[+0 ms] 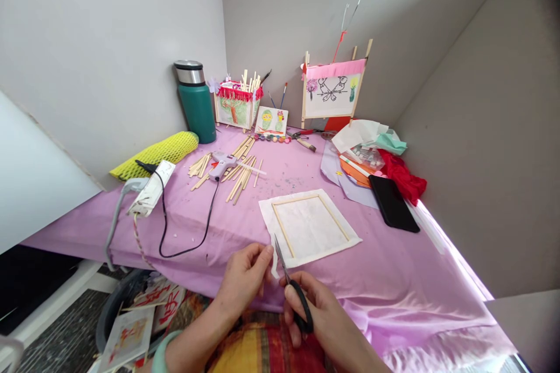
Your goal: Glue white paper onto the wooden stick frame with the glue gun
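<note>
My right hand [308,306] holds a pair of scissors [298,303] by the black handles, with the blades pointing away from me. The blades lie along the near left edge of a white fabric sheet [311,230]. My left hand [247,271] is closed, thumb against fingers, at a narrow white strip [275,267] along that edge. On the sheet, thin wooden sticks [284,230] run along its left, far and right sides. Whether the strip is fully cut from the sheet is hidden by my fingers and the blades.
A glue gun [223,164] rests among loose wooden sticks [240,186], its cord running to a power strip [153,189]. Behind stand a green bottle [196,105] and a decorated stick box [236,108]. A phone [394,204] lies right; a bin [109,309] sits below left.
</note>
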The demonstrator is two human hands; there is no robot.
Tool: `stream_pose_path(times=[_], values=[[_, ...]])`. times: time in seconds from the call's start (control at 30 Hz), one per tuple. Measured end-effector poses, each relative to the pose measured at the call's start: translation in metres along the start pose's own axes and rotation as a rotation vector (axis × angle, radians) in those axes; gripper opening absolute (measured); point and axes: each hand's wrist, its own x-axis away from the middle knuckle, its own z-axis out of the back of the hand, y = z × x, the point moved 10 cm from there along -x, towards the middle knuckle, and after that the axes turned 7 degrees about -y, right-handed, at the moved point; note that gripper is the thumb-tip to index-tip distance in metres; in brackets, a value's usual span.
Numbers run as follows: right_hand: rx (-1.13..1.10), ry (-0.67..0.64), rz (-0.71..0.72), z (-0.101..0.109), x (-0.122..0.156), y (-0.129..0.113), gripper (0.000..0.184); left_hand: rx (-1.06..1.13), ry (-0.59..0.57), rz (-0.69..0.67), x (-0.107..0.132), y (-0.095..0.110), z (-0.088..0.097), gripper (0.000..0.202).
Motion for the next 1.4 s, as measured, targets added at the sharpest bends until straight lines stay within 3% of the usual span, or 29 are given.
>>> stream_pose_path(times=[0.97,1.4], values=[[-0.116,0.103,0.039,0.000,-0.010,-0.007,0.039,0.087,0.017,-0.029,0.001,0.002,-0.002,0.038],[-0.011,0.160,0.021,0.008,-0.012,-0.002,0.044,0.092,0.017,-0.025,-0.001,0.002,-0.002,0.038]])
